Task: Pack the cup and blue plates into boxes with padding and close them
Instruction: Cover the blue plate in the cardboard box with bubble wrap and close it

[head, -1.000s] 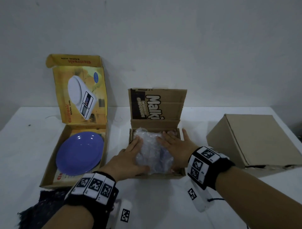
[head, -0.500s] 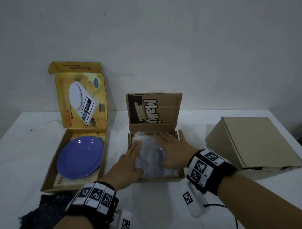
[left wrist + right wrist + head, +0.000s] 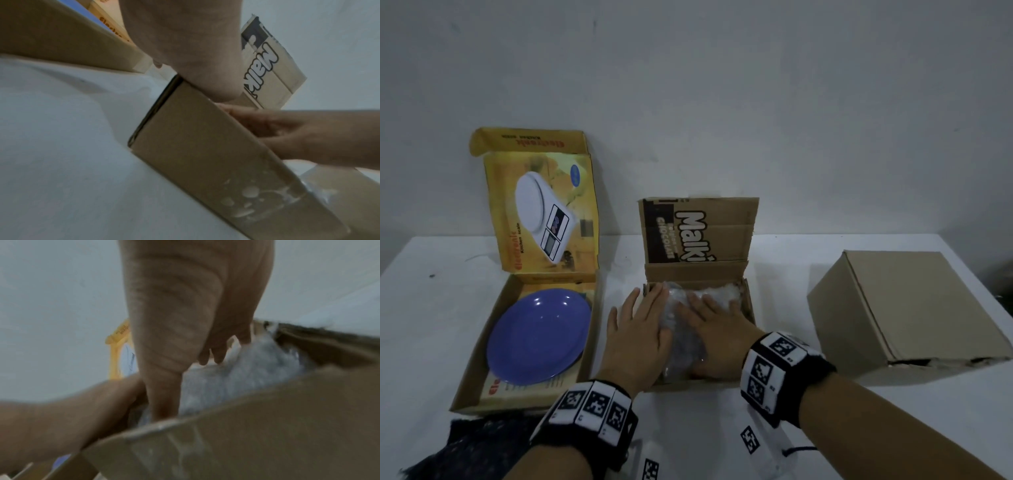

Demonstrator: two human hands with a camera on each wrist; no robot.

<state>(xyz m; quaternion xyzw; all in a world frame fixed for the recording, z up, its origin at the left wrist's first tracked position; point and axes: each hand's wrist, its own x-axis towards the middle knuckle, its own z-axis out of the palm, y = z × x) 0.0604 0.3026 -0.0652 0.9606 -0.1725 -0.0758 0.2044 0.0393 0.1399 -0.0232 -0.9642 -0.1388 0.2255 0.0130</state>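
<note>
We've got both hands flat in the middle Malki box (image 3: 748,301), fingers straight, holding nothing. Left hand (image 3: 640,329) lies over the left wall, right hand (image 3: 717,329) presses the bubble-wrap bundle (image 3: 681,339) inside. Can't tell what's wrapped. A blue plate (image 3: 541,337) sits in the open yellow box (image 3: 479,346) to the left, and a closed brown box (image 3: 914,315) stands right.

White table (image 3: 774,260) against a pale wall. Directly on it, left to right: open yellow kitchen-scale box (image 3: 465,383) with lid upright, open brown chocolate carton (image 3: 748,303) at the middle with flap raised, closed plain cardboard box (image 3: 914,318) well apart on the right. At the near left edge, dark cloth (image 3: 479,445), just in front of the yellow box.
</note>
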